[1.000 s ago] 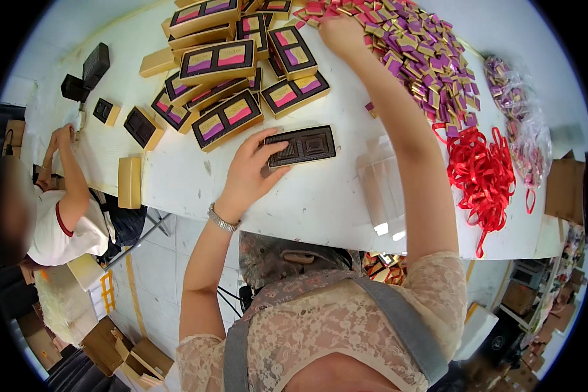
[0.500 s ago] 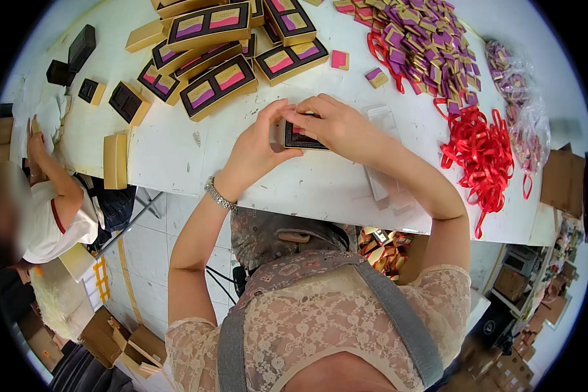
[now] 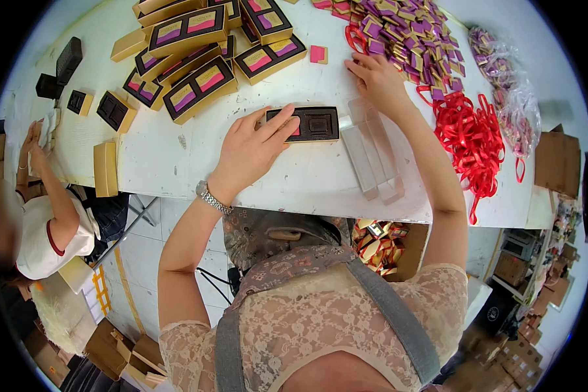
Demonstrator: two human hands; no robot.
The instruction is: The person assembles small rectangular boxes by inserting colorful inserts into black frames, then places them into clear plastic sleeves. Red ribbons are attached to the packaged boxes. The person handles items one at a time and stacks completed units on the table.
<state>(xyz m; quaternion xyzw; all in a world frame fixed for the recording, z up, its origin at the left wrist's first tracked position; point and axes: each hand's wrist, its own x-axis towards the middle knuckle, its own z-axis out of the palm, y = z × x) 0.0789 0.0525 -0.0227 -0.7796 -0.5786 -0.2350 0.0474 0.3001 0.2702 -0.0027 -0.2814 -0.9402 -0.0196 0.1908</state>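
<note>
My left hand (image 3: 249, 147) grips the left end of a gold box with a dark moulded tray (image 3: 320, 124). Its fingers lie across the tray's left compartment, where a bit of a pink square (image 3: 296, 130) shows beside them. The right compartment holds no square. Farther right, my right hand (image 3: 380, 81) reaches to the table by the pile of small purple, pink and gold squares (image 3: 415, 39). Its fingers are bent downward, and what lies under their tips is hidden. A clear plastic sleeve (image 3: 372, 153) lies between the box and my right forearm.
Stacked gold boxes (image 3: 196, 72) with coloured squares stand at the far left. A lone pink square (image 3: 318, 54) lies near them. Red ribbon loops (image 3: 467, 140) are heaped at right, beside bagged squares (image 3: 509, 91). Another person (image 3: 59, 228) works at the left.
My right hand has left the box and moved right and away, over where a small purple-and-gold square lay. My left hand now covers the box's left end; its right compartment shows.
</note>
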